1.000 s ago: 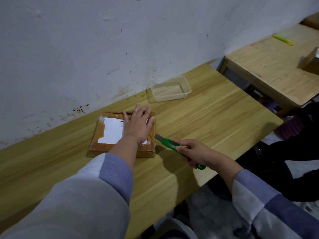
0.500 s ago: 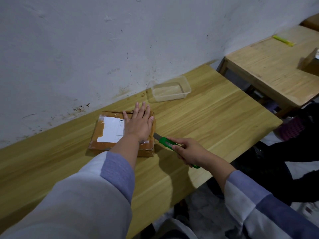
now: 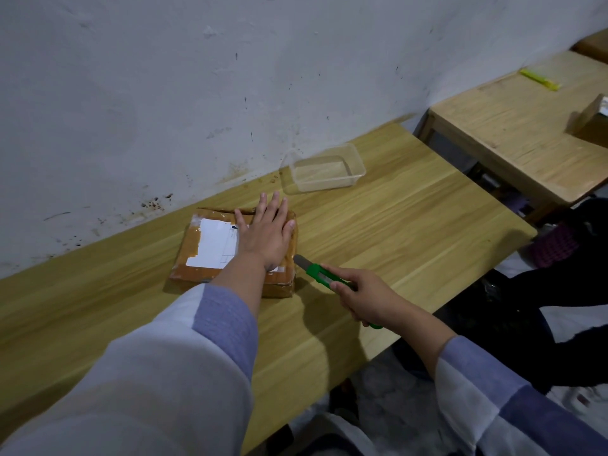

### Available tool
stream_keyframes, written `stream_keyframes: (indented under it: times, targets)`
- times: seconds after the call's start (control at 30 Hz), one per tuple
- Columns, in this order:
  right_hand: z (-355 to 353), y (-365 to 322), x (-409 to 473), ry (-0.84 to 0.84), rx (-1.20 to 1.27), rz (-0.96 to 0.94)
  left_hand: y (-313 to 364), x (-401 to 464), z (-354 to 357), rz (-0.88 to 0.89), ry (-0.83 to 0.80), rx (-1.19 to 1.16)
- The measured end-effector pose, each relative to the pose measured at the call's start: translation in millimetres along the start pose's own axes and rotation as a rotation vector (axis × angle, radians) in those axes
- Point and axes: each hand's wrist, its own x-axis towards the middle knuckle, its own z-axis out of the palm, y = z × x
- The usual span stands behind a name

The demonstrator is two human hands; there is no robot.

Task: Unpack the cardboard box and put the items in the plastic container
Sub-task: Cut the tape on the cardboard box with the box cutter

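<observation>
Nearest, the right hand (image 3: 365, 296) grips a green knife (image 3: 320, 273), its blade tip at the right edge of the box (image 3: 197, 248). The left hand (image 3: 268, 233) lies flat, fingers straight, pressing on the box's top. The box, near the tabletop's (image 3: 411, 225) wall edge, looks flat, light and stiff, its glossy tape likely slippery, so pressing down suits it. Beyond stands the tub (image 3: 324, 169), probably light and flexible.
</observation>
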Motion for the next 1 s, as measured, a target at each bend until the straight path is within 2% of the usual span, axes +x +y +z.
stream_keyframes:
  times: [0.13, 0.33, 0.43, 0.63, 0.73, 0.9, 1.0]
  targets:
    - [13.9, -9.0, 5.1, 0.09, -0.039, 0.044, -0.3, -1.4, -2.5, 0.001, -0.022, -0.004]
    - [11.8, -24.6, 8.6, 0.041, 0.145, 0.158, -9.1, -12.0, -10.0, 0.041, -0.064, -0.07]
    - [12.8, -26.4, 5.7, 0.045, 0.14, 0.135, -20.8, -31.9, -4.9, 0.058, -0.03, -0.016]
    - [31.7, -24.4, 10.6, 0.177, 0.062, 0.078, -20.8, -54.5, 3.0, 0.087, 0.038, 0.021]
    - [32.8, -28.3, 11.9, 0.149, 0.064, 0.082, -24.0, -55.2, 2.3, 0.07, 0.033, 0.009]
    - [20.5, -30.9, 5.1, 0.046, -0.085, 0.027, -29.1, -57.3, 1.8, 0.072, 0.041, -0.019]
    - [24.2, -26.9, 10.1, 0.076, -0.064, 0.033, -27.4, -56.5, 1.5, 0.075, 0.028, 0.007]
